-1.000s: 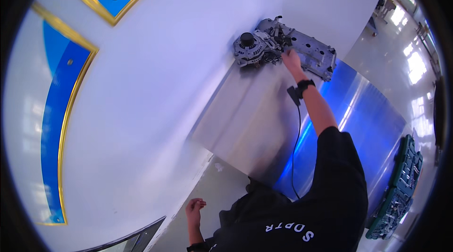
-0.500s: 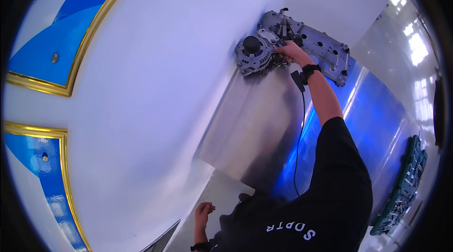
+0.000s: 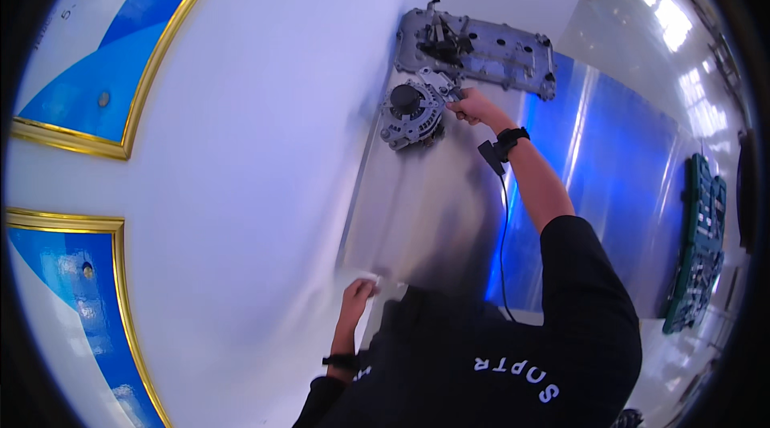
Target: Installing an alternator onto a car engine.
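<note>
An alternator (image 3: 411,113) with a round black pulley lies near the far left edge of a bare metal tabletop (image 3: 401,211). My right hand (image 3: 476,108) is closed at its right side, fingers pinched on a dark part beside a pale metal bracket (image 3: 435,81). Just beyond lies a grey engine valve cover (image 3: 501,55), with a cluster of dark parts (image 3: 443,41) on its left end. Low in view, my left hand (image 3: 358,293) hovers by the tabletop's near left corner. Its fingers are curled together; whether they hold anything small is hidden.
A white wall with gold-framed blue panels (image 3: 84,99) runs along the left. A black cable hangs from a dark plug (image 3: 491,157) at my right wrist. Far right, an open green tool case (image 3: 696,243) holds several metal tools. Shiny floor (image 3: 642,11) shows beyond the table.
My left hand has risen toward the tabletop's near corner. The alternator and my right hand now sit farther from the valve cover, nearer to me. The view has also shifted.
</note>
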`<state>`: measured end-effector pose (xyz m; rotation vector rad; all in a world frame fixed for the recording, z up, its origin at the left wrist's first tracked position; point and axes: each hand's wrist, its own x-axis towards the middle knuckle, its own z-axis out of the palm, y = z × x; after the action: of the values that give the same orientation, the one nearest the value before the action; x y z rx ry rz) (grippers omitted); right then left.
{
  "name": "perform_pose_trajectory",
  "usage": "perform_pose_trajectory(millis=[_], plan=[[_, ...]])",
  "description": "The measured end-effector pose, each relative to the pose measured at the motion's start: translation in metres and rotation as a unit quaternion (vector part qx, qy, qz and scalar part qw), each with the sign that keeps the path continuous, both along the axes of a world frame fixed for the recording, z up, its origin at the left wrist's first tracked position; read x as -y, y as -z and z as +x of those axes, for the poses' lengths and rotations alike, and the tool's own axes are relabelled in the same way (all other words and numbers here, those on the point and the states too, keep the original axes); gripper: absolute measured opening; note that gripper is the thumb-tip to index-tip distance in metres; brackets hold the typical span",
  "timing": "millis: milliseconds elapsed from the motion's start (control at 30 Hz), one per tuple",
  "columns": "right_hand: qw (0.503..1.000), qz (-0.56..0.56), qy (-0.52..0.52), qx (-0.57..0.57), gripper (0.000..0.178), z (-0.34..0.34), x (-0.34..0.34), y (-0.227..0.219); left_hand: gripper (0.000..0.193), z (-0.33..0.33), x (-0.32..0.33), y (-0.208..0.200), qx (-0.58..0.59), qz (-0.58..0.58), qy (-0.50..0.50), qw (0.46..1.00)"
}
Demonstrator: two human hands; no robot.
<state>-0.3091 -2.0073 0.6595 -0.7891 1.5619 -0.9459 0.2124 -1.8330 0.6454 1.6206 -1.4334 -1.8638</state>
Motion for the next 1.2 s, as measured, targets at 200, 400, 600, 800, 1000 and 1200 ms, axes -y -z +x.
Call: perform_pose_trajectory(millis=[200, 400, 600, 800, 1000, 1200], plan=[[0.991, 0.08, 0.1, -0.042, 0.024, 0.021, -0.044, 0.025, 0.017, -0.097, 0.16, 0.035, -0.089, 0.029, 0.093, 0.991], [0.96, 0.121, 0.245, -0.061, 0.023, 0.077, -0.118, 0.056, 0.047, -0.181, 0.229, 0.061, -0.178, 0.114, 0.109, 0.971], [0.924, 0.154, 0.346, -0.045, 0.024, 0.127, -0.146, 0.057, 0.08, -0.219, 0.258, 0.104, -0.175, 0.264, 0.286, 0.904], [0.896, 0.172, 0.407, -0.045, 0.026, 0.196, -0.172, 0.08, 0.079, -0.198, 0.271, 0.101, -0.138, 0.35, 0.379, 0.846], [0.883, 0.074, 0.435, 0.162, 0.031, 0.197, -0.186, 0.059, 0.071, -0.227, 0.269, 0.102, -0.111, 0.411, 0.38, 0.821], [0.879, -0.104, 0.36, 0.296, 0.028, 0.166, -0.238, 0.089, 0.064, -0.268, 0.211, 0.128, -0.172, 0.429, 0.297, 0.835]])
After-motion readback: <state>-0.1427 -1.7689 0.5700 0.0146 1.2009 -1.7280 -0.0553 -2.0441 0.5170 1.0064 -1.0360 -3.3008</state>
